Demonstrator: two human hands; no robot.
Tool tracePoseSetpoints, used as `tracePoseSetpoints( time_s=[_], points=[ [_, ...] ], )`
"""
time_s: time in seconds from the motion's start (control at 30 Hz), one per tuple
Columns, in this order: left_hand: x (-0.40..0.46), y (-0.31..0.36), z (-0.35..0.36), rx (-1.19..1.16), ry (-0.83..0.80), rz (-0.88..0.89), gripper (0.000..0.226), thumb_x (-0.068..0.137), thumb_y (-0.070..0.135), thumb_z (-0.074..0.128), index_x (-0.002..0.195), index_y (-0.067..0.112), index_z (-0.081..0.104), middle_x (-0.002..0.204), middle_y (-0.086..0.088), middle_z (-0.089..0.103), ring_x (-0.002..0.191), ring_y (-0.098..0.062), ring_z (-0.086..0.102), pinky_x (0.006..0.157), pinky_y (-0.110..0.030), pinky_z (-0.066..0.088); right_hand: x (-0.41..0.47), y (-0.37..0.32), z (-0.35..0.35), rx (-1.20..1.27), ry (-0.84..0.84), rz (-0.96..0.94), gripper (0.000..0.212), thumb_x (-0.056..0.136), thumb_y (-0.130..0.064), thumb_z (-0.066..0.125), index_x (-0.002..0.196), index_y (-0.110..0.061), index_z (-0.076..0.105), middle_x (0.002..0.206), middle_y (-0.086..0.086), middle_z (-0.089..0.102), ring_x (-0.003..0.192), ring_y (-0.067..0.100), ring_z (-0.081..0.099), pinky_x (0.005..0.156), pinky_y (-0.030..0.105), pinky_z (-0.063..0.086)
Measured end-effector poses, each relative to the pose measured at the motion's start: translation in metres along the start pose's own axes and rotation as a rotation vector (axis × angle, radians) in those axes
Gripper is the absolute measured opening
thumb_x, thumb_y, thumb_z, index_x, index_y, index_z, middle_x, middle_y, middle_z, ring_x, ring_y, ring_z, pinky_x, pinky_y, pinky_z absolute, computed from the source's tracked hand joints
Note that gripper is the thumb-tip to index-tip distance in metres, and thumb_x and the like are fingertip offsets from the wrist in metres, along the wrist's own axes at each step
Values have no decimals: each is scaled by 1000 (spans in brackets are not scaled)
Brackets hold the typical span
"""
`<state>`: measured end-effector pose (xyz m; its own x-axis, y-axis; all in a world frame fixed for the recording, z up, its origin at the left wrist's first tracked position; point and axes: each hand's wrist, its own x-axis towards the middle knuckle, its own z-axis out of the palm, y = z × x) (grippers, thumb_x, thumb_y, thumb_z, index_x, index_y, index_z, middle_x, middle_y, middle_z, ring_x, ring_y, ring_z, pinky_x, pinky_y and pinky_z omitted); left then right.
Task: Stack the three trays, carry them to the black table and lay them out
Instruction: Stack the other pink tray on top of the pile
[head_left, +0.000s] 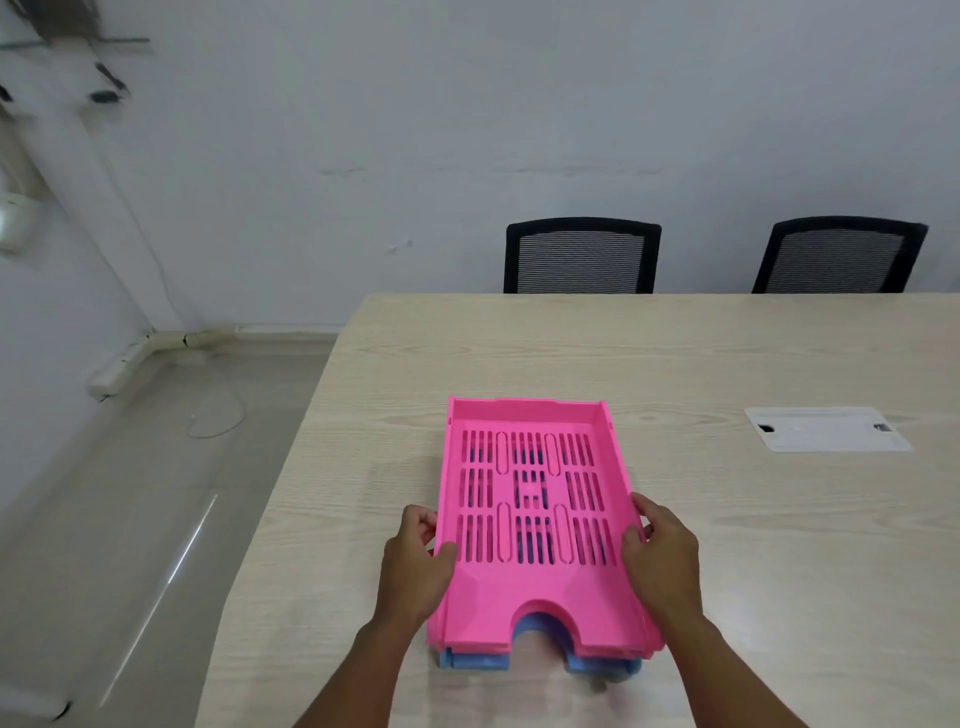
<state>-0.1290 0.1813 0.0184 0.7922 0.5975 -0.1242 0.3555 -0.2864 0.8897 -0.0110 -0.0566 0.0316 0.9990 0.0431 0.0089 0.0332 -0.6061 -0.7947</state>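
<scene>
a stack of trays (535, 525) is seen near the front-left part of the pale wood counter (727, 353), with a pink tray on top and a blue tray (480, 662) showing beneath its near edge; whether a third tray lies between them cannot be told for certain, though a second pink edge seems to show. the left hand (415, 558) is clamped on the stack's left wall, thumb over the rim, and the right hand (662, 551) is clamped on the right wall in the same way. the step in hand is judged to be the lift of the stack for carrying. it would be done best if the bottom tray were caught by the fingers underneath, so that nothing is left behind, and if the stack were kept level. the long axis runs away from the person, with the curved cut-out end nearest and the closed back wall pointed towards two black chairs (582, 257). no black table is in view.
</scene>
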Motion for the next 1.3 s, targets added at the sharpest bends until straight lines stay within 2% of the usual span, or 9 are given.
tracePoseSetpoints(
  time_s=[0.27, 0.43, 0.57, 0.83, 1.0, 1.1, 1.2, 1.27, 1.3],
  points=[
    [2, 6, -2, -21, -4, 23, 22, 86, 2, 65, 92, 17, 50, 93, 14, 61, 102, -10, 60, 76, -12, 44, 0, 1, -2, -7, -11, 29, 47, 94, -3, 49, 140, -9, 53, 123, 12, 66, 98, 26, 66, 89, 46, 59],
    [-2, 1, 2, -32, -13, 12, 22, 85, 3, 65, 94, 15, 50, 97, 10, 64, 105, -12, 61, 85, -22, 48, 1, -1, -6, -22, 7, 6, 46, 93, -2, 49, 138, -9, 55, 122, 13, 68, 98, 27, 66, 91, 47, 58],
    [-3, 0, 6, -52, -14, 19, 22, 84, 1, 65, 94, 14, 51, 95, 15, 63, 103, -11, 62, 78, -13, 46, 4, -1, -12, -31, 3, 0, 46, 93, 0, 50, 138, -8, 56, 117, 13, 68, 91, 25, 66, 86, 41, 58],
    [11, -1, 7, -22, -42, -3, 24, 84, 4, 66, 92, 20, 50, 102, 3, 66, 107, -13, 62, 88, -27, 51, 7, -5, -10, -23, -16, -2, 46, 94, 1, 49, 138, -8, 55, 121, 14, 68, 99, 26, 65, 93, 47, 56],
    [12, 0, 8, -17, -34, 3, 22, 85, 5, 65, 94, 18, 51, 98, 9, 63, 105, -13, 61, 85, -24, 49, 7, -7, -10, -8, -19, 17, 46, 95, -1, 48, 140, -10, 53, 125, 11, 66, 103, 26, 66, 95, 48, 56],
    [14, 1, 8, 3, -52, 18, 23, 87, 6, 64, 99, 21, 51, 100, 9, 62, 107, -15, 60, 89, -28, 49, 7, -5, -10, -2, -35, 16, 45, 96, 0, 47, 139, -12, 55, 112, 6, 68, 89, 19, 66, 87, 40, 59],
    [18, 1, 9, -29, -82, 1, 24, 89, 9, 64, 100, 27, 52, 102, 12, 61, 114, -18, 59, 93, -30, 49, 9, -4, -12, 44, -50, 48, 41, 97, -2, 47, 134, -14, 58, 103, -1, 64, 79, 2, 62, 66, 21, 53],
    [20, 0, 9, -89, -88, -51, 22, 90, 22, 66, 107, 27, 53, 114, 6, 62, 122, -21, 56, 100, -38, 48, 9, -4, -13, 103, -58, 55, 37, 99, -11, 49, 135, -16, 56, 110, 2, 65, 82, 2, 61, 63, 19, 49],
    [22, -2, 9, -111, -101, -102, 31, 89, 35, 66, 115, 26, 52, 124, 2, 60, 126, -23, 53, 103, -43, 47, 9, -3, -12, 137, -65, 81, 39, 99, -18, 52, 138, -16, 53, 120, 6, 64, 89, 10, 64, 70, 24, 53]
  ],
)
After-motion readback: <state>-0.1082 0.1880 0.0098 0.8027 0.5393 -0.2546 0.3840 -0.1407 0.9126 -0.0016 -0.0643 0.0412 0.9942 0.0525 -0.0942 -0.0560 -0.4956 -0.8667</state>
